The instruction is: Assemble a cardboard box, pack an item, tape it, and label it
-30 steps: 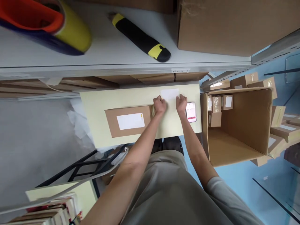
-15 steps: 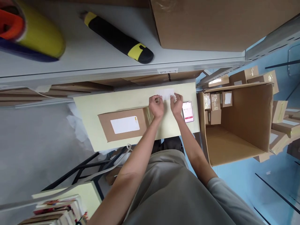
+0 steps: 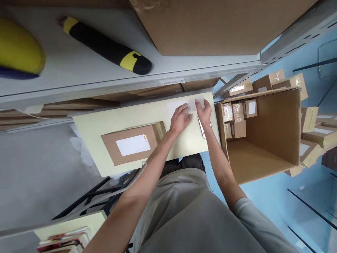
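Note:
My right hand (image 3: 203, 111) pinches a thin, pale, see-through sheet (image 3: 194, 105) near the far edge of the cream table (image 3: 142, 114). To its left my left hand (image 3: 180, 118) reaches over the table, fingers stretched and slightly apart, its tips at the near side of that sheet. A white label (image 3: 172, 106) lies flat just beyond my left hand. Partly hidden under my right wrist is a phone (image 3: 201, 128) with a lit screen. Left of my left forearm lies a closed brown carton (image 3: 129, 142) bearing a white label with a small yellow mark.
At right stands a big open carton (image 3: 273, 130) with several small boxes inside. More parcels (image 3: 313, 137) are stacked behind it. A shelf above carries a black-and-yellow utility knife (image 3: 105, 45) and a large box (image 3: 216, 28). Books (image 3: 65, 240) sit at lower left.
My hands were both pinching one white sheet. Now a white label lies on the table, my left fingers have spread, and my right hand keeps a pale sheet. The view has shifted.

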Demonstrator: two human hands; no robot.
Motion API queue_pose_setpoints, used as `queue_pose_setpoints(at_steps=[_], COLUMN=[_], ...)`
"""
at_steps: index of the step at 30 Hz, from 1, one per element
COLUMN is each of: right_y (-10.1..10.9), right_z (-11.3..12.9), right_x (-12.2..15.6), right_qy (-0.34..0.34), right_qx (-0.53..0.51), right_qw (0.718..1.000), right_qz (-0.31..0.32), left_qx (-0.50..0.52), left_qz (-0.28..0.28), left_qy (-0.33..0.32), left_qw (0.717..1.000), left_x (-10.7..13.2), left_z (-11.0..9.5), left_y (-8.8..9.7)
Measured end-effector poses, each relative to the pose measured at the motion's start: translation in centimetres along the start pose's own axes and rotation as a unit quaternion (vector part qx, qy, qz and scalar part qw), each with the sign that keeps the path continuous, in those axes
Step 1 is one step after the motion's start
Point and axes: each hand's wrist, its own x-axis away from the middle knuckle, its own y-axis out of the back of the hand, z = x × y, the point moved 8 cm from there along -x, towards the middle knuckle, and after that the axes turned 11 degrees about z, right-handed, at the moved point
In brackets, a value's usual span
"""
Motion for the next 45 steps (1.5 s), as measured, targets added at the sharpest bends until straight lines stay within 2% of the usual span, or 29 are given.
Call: queue_pose_setpoints(at_steps=[5, 8, 15, 25, 31, 40, 45], right_y=[2.0, 2.3, 3.1, 3.1, 3.0, 3.2, 3.5], right_z=[-1.1, -1.5, -2.8, -4.0, -3.6, -2.3, -2.6], right_x=[-1.4, -1.8, -1.3, 1.2, 1.7, -1.2, 0.9], right_qy=[0.004, 0.001, -0.049, -0.102, -0.085, -0.068, -0.094], right_qx=[0.012, 0.033, 0.073, 0.095, 0.081, 0.092, 0.098], right_qw=[0.999, 0.999, 0.995, 0.989, 0.992, 0.993, 0.989], right_qz=[-0.041, -0.034, -0.037, -0.049, -0.052, -0.028, -0.063], left_qx=[-0.103, -0.135, -0.156, -0.162, -0.165, -0.175, -0.174], left_qz=[0.118, 0.152, 0.169, 0.204, 0.215, 0.231, 0.225], left_qy=[0.027, 0.042, 0.063, 0.083, 0.087, 0.083, 0.052], left_qw=[0.987, 0.978, 0.971, 0.962, 0.959, 0.953, 0.957], left_x=[-3.1, -3.6, -3.6, -3.7, -3.6, -4.2, -4.2], left_z=[1.4, 1.5, 1.0, 0.1, -0.2, 0.5, 0.4], left_y=[-1.8, -2.4, -2.3, -2.3, -2.3, -2.5, -2.7])
